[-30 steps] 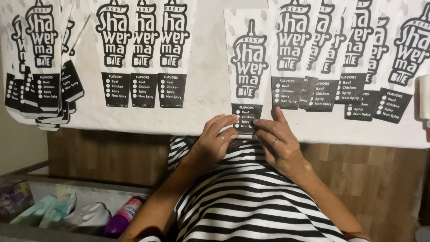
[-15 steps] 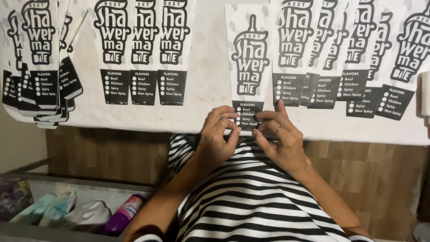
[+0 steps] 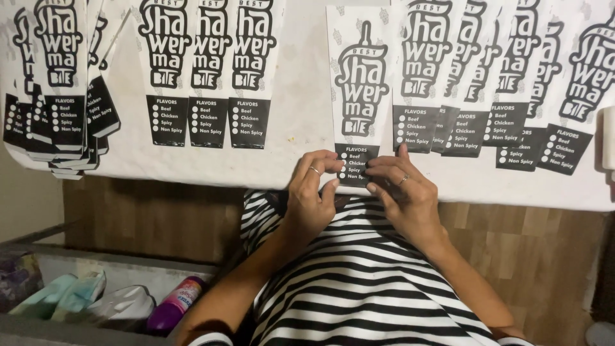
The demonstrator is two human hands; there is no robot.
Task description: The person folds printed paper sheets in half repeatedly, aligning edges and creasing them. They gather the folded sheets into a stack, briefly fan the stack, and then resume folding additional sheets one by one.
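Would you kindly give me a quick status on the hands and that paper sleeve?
Left hand and right hand both pinching the paper sleeve's dark bottom edge. Sleeve flat on the white tabletop. Nothing in the way.

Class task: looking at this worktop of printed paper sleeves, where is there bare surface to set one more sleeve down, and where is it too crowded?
Bare white worktop lies between the three-sleeve row and the sleeve under both hands; a narrower strip runs along the near edge, left of the left hand. The overlapping sleeves at right and the far-left stack are crowded.

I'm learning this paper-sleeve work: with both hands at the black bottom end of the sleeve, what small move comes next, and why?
Probably fold or press that bottom end flat: the left hand and right hand both pinch the paper sleeve at its lower edge, at the table's near rim.
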